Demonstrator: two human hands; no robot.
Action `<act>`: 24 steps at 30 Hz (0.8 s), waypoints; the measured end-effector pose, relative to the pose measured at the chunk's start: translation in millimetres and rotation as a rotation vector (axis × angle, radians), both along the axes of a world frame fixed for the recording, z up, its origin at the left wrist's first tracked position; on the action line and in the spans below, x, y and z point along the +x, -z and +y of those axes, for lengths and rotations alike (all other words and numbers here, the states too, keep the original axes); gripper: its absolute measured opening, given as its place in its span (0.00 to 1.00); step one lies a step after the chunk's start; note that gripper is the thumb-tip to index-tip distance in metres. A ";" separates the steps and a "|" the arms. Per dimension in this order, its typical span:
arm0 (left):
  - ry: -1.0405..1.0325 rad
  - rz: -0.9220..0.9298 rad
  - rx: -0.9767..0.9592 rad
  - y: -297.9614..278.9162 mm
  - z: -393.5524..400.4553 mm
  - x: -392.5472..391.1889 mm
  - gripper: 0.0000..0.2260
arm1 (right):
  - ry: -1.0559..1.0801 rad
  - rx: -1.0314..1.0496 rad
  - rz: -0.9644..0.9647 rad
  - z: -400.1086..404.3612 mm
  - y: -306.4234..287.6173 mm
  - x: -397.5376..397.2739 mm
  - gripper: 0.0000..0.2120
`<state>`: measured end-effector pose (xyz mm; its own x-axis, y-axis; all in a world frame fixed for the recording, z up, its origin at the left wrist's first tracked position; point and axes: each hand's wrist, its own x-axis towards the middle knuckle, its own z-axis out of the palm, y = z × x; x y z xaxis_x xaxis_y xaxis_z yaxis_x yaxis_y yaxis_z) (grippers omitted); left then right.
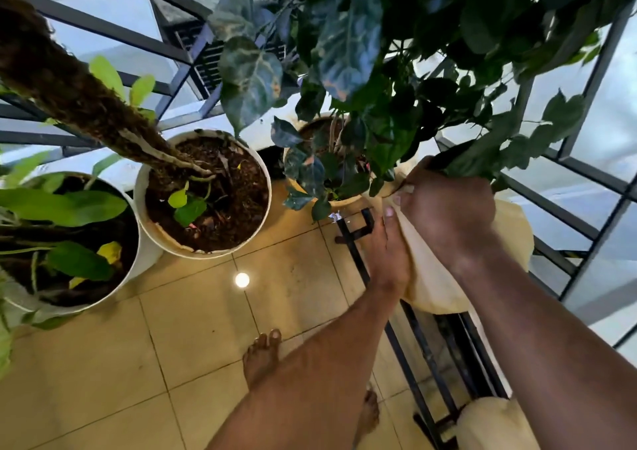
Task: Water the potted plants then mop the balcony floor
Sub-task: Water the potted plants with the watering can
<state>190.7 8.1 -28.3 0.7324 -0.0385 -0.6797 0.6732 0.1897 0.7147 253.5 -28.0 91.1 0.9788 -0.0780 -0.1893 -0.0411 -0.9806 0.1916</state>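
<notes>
A cream pot [434,287] with a dark green leafy plant [482,70] stands on a black metal stand [406,346] at the right. My right hand [448,215] grips the pot's rim from above, fingers curled over the edge under the leaves. My left hand [387,253] lies flat against the pot's left side with its fingers pointing up. The pot's soil is hidden by my hands and the leaves.
A white pot with a moss pole [203,191] and another white pot [69,242] stand on the tiled floor [193,329] at the left. A cream pot [324,160] sits behind. A second cream pot [493,425] is on the stand's lower right. Grey railing [586,187] bounds the balcony. My bare feet [262,356] stand mid-floor.
</notes>
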 end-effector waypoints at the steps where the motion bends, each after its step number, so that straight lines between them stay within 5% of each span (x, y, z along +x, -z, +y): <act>1: 0.002 0.007 -0.006 -0.1 -0.1 -1.0 0.30 | 0.002 -0.020 0.007 0.3 -0.7 0.2 0.08; 9: 0.015 0.021 -0.004 -4.3 6.5 -11.3 0.26 | 0.074 0.033 0.048 -2.7 -2.3 -6.0 0.11; 24: 0.032 -0.346 0.260 -11.4 66.7 -30.4 0.30 | 0.134 0.569 -0.272 15.6 -16.6 -68.3 0.12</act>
